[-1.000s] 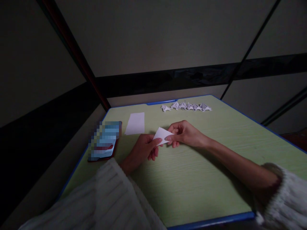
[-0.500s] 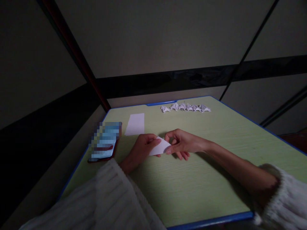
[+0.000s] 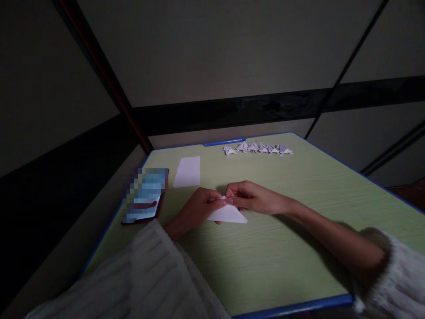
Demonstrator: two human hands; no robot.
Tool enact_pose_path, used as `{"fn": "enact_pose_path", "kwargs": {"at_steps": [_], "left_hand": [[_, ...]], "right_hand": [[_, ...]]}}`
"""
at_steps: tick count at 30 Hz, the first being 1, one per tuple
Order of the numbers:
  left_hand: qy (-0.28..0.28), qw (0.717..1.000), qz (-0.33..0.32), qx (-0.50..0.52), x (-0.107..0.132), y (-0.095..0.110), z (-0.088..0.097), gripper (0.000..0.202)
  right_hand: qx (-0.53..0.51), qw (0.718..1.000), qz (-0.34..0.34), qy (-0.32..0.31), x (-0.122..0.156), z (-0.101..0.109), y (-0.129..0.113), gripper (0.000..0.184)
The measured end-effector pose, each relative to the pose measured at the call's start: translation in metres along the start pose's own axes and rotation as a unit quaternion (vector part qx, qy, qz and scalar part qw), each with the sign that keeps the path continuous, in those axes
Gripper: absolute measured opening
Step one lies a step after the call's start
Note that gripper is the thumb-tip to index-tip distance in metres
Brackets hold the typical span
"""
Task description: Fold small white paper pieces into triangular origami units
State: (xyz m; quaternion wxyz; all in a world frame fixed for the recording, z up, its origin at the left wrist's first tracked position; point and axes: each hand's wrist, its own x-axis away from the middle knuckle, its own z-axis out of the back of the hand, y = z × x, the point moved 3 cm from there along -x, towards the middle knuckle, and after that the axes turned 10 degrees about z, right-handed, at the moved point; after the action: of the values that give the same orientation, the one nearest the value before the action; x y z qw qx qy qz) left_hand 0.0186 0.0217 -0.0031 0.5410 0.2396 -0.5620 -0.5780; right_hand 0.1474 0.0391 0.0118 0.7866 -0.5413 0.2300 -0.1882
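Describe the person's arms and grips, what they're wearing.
Both arms are in chunky white ribbed knit. The left sleeve reaches the wrist; the right sleeve is pushed up, leaving the forearm bare. The left grip and right grip are bare hands, no gloves; no ring or watch shows in the dim light.

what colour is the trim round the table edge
Blue: the edge trim runs round the pale green table, clearest in the head view.

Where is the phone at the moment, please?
In the head view, the phone lies near the left edge of the table, just left of the white slip and of the left hand pinching the folded paper.
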Motion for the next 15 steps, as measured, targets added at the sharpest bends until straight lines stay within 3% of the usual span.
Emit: {"fn": "enact_pose_path", "kwargs": {"at_steps": [7, 15], "left_hand": [[0.017, 0.998, -0.026, -0.051, 0.0013, 0.0038, 0.0019, 0.020], [0.016, 0.990, -0.059, -0.126, 0.0041, 0.0045, 0.0002, 0.023]], "right_hand": [[0.028, 0.999, 0.000, -0.044, 0.0014, -0.0012, -0.0002, 0.014], [0.077, 0.996, 0.008, -0.054, 0.0014, -0.0023, -0.0025, 0.018]]}}
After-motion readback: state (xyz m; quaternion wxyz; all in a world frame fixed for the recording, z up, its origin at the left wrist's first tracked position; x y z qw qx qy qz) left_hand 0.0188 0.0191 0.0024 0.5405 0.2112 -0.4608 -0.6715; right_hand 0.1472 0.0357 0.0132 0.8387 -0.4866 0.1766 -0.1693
